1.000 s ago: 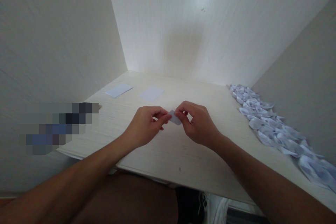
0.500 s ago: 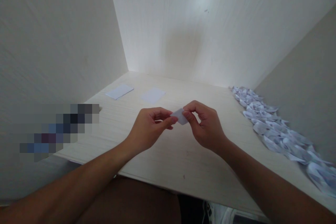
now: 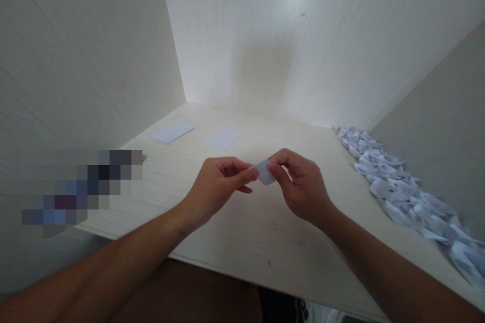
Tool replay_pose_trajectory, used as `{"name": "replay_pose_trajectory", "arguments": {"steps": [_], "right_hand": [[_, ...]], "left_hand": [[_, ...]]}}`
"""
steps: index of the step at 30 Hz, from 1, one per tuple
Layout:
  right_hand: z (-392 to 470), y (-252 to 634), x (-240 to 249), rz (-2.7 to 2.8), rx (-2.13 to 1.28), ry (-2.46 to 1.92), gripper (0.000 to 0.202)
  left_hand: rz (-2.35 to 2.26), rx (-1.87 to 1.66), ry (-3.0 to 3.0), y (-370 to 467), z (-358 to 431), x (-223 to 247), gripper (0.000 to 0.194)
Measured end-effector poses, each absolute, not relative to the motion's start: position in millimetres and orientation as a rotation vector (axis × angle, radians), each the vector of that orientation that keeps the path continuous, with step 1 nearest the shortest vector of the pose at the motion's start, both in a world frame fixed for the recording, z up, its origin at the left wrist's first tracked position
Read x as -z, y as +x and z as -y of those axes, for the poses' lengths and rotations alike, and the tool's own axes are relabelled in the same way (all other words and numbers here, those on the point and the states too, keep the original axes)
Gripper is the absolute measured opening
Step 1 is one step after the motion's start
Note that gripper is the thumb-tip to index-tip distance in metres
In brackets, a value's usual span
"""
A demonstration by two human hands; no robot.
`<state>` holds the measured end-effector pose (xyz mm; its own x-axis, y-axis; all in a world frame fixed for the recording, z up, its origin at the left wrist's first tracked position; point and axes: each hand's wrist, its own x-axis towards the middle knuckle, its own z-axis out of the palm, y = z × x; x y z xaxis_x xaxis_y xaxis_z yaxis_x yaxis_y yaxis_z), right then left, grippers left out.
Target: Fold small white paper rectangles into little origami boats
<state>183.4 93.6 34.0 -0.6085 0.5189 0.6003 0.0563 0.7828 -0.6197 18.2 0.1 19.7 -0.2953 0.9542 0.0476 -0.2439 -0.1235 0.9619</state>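
A small folded piece of white paper [image 3: 264,172] is held up over the middle of the table, between my two hands. My left hand [image 3: 223,181] pinches its left corner between thumb and fingers. On the other side, my right hand [image 3: 297,181] grips the right edge, thumb in front and the index finger bent behind. The fingertips cover both ends of the paper, so its exact fold cannot be made out.
A stack of white paper [image 3: 173,132] lies at the back left of the pale table [image 3: 242,242], with a single flat sheet [image 3: 223,138] beside it. Many folded white paper pieces [image 3: 401,186] run along the right wall. A pixelated patch hides something at left.
The paper sits slightly further right in the picture, and more of its face shows between my fingers. Both hands keep their hold; the view has shifted a little.
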Motion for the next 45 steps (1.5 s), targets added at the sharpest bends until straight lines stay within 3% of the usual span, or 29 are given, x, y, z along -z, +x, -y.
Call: {"name": "replay_pose_trajectory", "arguments": {"steps": [11,22,45], "right_hand": [[-98,177,-23,1.965,-1.142,-0.519,0.020],[-99,179,-21,2.002,-1.073,-0.525,0.020],[-98,171,-15,1.768,-1.403,-0.570,0.026]], "left_hand": [[-1.189,-1.657,0.793,29,2,-29,0.026],[-1.225,-1.688,0.827,30,2,-25,0.031],[-1.537,-1.605,0.915,39,-4,-16,0.014]]}}
